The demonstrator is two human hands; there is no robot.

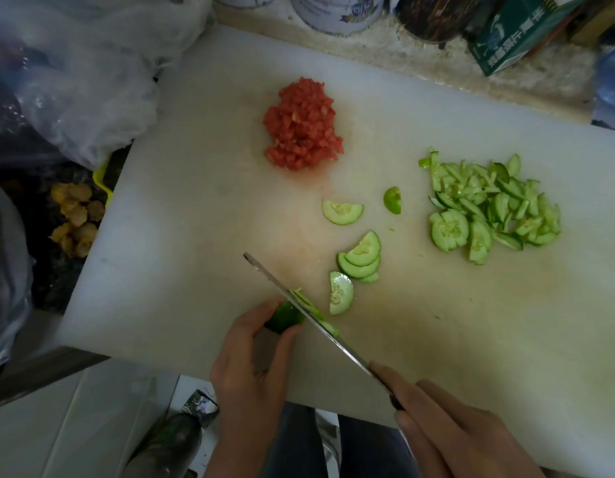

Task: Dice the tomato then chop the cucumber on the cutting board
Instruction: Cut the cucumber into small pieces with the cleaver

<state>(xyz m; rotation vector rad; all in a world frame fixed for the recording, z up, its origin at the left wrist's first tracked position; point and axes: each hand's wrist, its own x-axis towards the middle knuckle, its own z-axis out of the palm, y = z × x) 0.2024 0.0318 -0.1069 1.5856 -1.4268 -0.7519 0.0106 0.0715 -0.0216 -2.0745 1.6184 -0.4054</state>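
Observation:
A heap of diced red tomato (303,125) lies at the back middle of the white cutting board (182,208). A pile of chopped cucumber (493,208) sits at the right, and loose half-moon slices (361,259) lie in the middle. My left hand (254,353) pinches a short green cucumber end (286,317) near the board's front edge. My right hand (454,426) grips the handle of a knife (301,301), index finger along the spine. The blade rests against the cucumber end, with thin slices stuck to it.
Crumpled clear plastic bags (89,81) crowd the left side. Yellowish food pieces (75,219) lie left of the board. Tins (337,12), a dark jar (433,15) and a green carton (516,32) line the back edge. A floor and a shoe (171,443) show below.

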